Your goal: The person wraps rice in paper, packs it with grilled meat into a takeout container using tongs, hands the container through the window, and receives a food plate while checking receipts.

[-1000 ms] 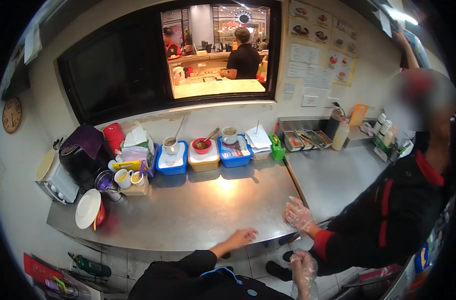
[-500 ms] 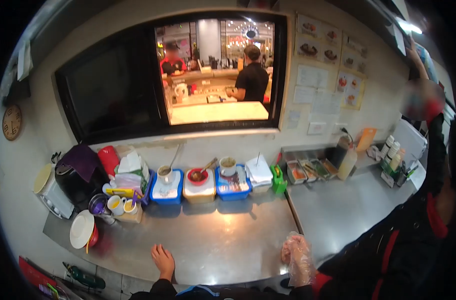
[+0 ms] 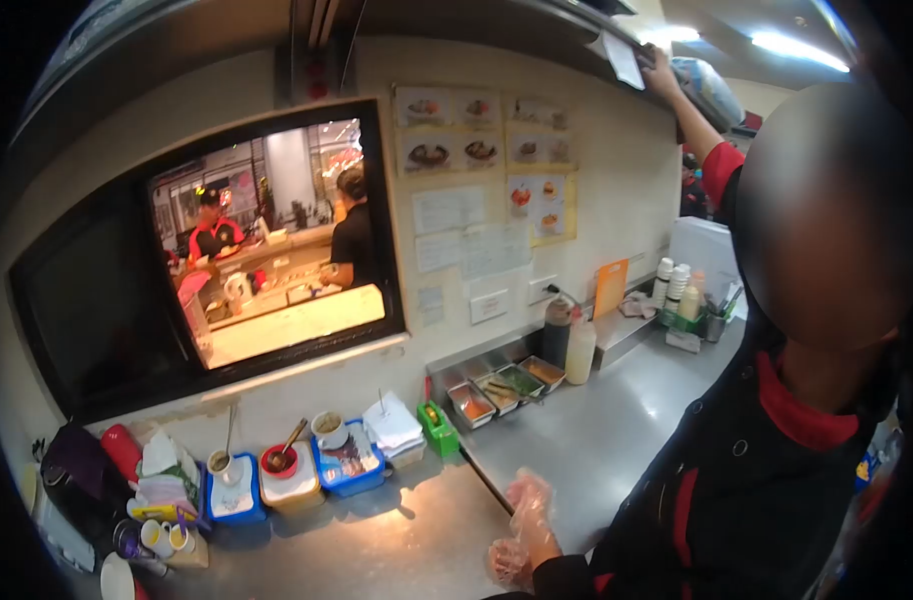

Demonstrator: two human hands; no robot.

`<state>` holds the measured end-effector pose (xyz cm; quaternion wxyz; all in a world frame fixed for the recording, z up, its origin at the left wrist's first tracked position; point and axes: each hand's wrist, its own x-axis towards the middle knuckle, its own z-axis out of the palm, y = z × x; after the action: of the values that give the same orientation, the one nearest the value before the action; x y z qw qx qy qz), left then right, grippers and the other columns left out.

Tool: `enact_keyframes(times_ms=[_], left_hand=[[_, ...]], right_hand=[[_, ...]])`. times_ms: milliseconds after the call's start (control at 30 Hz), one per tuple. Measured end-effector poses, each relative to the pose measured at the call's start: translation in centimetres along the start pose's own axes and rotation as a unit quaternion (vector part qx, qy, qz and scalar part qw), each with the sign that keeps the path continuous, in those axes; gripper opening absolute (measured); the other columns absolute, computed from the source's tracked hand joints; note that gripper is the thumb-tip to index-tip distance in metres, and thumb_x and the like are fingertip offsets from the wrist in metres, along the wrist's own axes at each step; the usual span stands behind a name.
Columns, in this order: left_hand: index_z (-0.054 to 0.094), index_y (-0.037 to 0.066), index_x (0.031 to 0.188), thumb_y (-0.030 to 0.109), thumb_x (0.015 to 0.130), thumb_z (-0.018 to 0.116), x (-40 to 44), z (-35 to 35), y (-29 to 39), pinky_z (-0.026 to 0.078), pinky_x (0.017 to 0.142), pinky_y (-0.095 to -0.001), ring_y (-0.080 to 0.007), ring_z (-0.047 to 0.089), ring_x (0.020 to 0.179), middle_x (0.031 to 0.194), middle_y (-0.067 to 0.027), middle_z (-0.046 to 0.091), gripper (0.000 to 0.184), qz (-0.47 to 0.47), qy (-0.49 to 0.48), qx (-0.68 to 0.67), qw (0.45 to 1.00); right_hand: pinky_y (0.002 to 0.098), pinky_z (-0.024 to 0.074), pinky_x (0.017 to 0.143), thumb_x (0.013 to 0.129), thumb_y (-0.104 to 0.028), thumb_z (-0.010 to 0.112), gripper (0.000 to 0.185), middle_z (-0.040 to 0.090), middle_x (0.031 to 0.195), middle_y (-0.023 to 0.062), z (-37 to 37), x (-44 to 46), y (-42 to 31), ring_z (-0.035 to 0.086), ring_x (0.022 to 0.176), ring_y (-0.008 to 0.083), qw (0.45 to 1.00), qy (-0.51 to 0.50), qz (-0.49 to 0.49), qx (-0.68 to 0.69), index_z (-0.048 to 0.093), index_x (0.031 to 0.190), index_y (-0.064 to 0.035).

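Clear plastic gloves [image 3: 530,488] close together at the bench [image 3: 377,555] seam

Two gloved hands show, an upper hand [image 3: 529,503] and a lower hand [image 3: 510,563], just beside each other and perhaps touching. The person's left hand is out of view; which of the two is the right hand cannot be told. Blur and crinkled film hide how far the fingers are bent and whether anything but glove is held. The gloves sit on these hands, near the seam.

Beyond them stand metal trays [image 3: 517,388] of food, with a dark bottle [image 3: 557,335] and a pale bottle [image 3: 581,352] further off. A green dispenser [image 3: 440,430] is nearer, ahead and to their left. Well to their left, a red bowl [image 3: 280,461] sits on a papered tub [image 3: 291,489]. A co-worker [image 3: 667,500] in black and red stands just to their right, one raised hand [image 3: 661,78] high above them.
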<state>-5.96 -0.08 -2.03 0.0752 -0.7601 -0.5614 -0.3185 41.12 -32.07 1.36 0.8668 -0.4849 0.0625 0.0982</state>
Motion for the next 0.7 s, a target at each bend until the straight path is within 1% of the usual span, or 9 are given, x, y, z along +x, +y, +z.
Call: enact_keyframes(times_ms=[167, 233, 300, 367, 433, 533, 633, 667, 700], left_hand=[[0.057, 0.009, 0.107, 0.022, 0.078, 0.055, 0.1, -0.6, 0.0, 0.042, 0.081, -0.0461, -0.0353, 0.052, 0.092, 0.104, -0.0157, 0.055, 0.032, 0.016, -0.011, 0.011, 1.0], [0.056, 0.01, 0.106, 0.029, 0.081, 0.054, 0.2, 1.1, -0.8, 0.042, 0.079, -0.0457, -0.0329, 0.052, 0.091, 0.104, -0.0144, 0.055, 0.032, 0.024, 0.007, 0.032, 0.999], [0.052, 0.0, 0.105, 0.007, 0.069, 0.056, -0.2, 3.8, -2.7, 0.038, 0.089, -0.0459, -0.0371, 0.048, 0.103, 0.108, -0.0183, 0.05, 0.036, -0.032, -0.001, -0.098, 0.995], [0.05, 0.002, 0.107, 0.009, 0.071, 0.054, -0.2, 2.8, -2.5, 0.034, 0.095, -0.045, -0.0359, 0.043, 0.109, 0.114, -0.0171, 0.047, 0.037, -0.044, -0.05, -0.108, 0.992], [0.05, 0.003, 0.107, 0.011, 0.072, 0.055, -0.1, 3.0, -2.7, 0.033, 0.095, -0.0456, -0.0353, 0.043, 0.11, 0.113, -0.0167, 0.047, 0.036, -0.031, -0.044, -0.103, 0.993], [0.051, 0.004, 0.106, 0.012, 0.072, 0.055, 0.2, 1.8, -1.5, 0.034, 0.094, -0.0457, -0.0348, 0.043, 0.11, 0.113, -0.0157, 0.048, 0.036, -0.061, -0.052, -0.088, 0.993], [0.052, 0.005, 0.106, 0.014, 0.073, 0.057, 0.3, 1.9, -1.7, 0.034, 0.093, -0.0457, -0.0342, 0.043, 0.11, 0.113, -0.0152, 0.048, 0.035, -0.057, -0.061, -0.074, 0.994], [0.052, 0.005, 0.106, 0.014, 0.073, 0.057, 0.8, 1.6, -1.7, 0.034, 0.093, -0.0457, -0.0342, 0.043, 0.11, 0.113, -0.0152, 0.048, 0.035, -0.061, -0.057, -0.069, 0.994], [0.052, 0.005, 0.106, 0.015, 0.073, 0.057, 1.1, 1.3, -1.9, 0.035, 0.093, -0.0455, -0.0339, 0.043, 0.109, 0.112, -0.0151, 0.048, 0.035, -0.073, -0.101, -0.05, 0.991]], right_hand=[[0.0362, 0.0459, 0.05, 0.084, -0.023, 0.054, 0.019, 0.06, 0.073, 0.0112, -4.7, 5.0, -1.5, 0.055, 0.059, 0.0252, 0.974, 0.112, -0.125, -0.153, 0.058, 0.088, -0.0039], [0.0364, 0.0457, 0.05, 0.084, -0.023, 0.054, 0.019, 0.06, 0.074, 0.0116, -5.4, 6.3, -1.4, 0.055, 0.059, 0.0256, 0.957, 0.142, -0.151, -0.204, 0.058, 0.087, -0.004], [0.0365, 0.0455, 0.051, 0.084, -0.022, 0.053, 0.019, 0.061, 0.074, 0.0119, -5.7, 6.9, -0.5, 0.055, 0.06, 0.0259, 0.944, 0.152, -0.162, -0.244, 0.058, 0.087, -0.004], [0.0367, 0.0454, 0.052, 0.084, -0.022, 0.053, 0.019, 0.061, 0.075, 0.0123, -5.6, 7.9, 0.6, 0.055, 0.06, 0.0263, 0.931, 0.153, -0.177, -0.279, 0.059, 0.087, -0.004], [0.0369, 0.0452, 0.052, 0.084, -0.022, 0.053, 0.019, 0.062, 0.075, 0.0127, -6.8, 9.1, 2.0, 0.056, 0.061, 0.0266, 0.92, 0.163, -0.189, -0.302, 0.059, 0.086, -0.0041], [0.0372, 0.0449, 0.053, 0.083, -0.022, 0.052, 0.019, 0.062, 0.075, 0.0132, -9.1, 12.4, 4.9, 0.056, 0.061, 0.0271, 0.914, 0.171, -0.209, -0.303, 0.06, 0.086, -0.0041], [0.0353, 0.0427, 0.066, 0.075, -0.012, 0.054, 0.017, 0.059, 0.075, 0.0113, -3.0, 6.2, -0.5, 0.053, 0.07, 0.0223, 0.874, 0.208, -0.213, -0.384, 0.059, 0.082, 0.003], [0.0353, 0.0427, 0.066, 0.075, -0.012, 0.054, 0.017, 0.059, 0.075, 0.0113, -2.8, 6.3, -0.6, 0.053, 0.07, 0.0223, 0.877, 0.202, -0.21, -0.382, 0.059, 0.082, 0.003], [0.0357, 0.0429, 0.066, 0.076, -0.012, 0.055, 0.018, 0.059, 0.076, 0.013, -3.2, 6.6, -0.6, 0.053, 0.07, 0.0234, 0.856, 0.206, -0.225, -0.417, 0.059, 0.082, 0.0037]])
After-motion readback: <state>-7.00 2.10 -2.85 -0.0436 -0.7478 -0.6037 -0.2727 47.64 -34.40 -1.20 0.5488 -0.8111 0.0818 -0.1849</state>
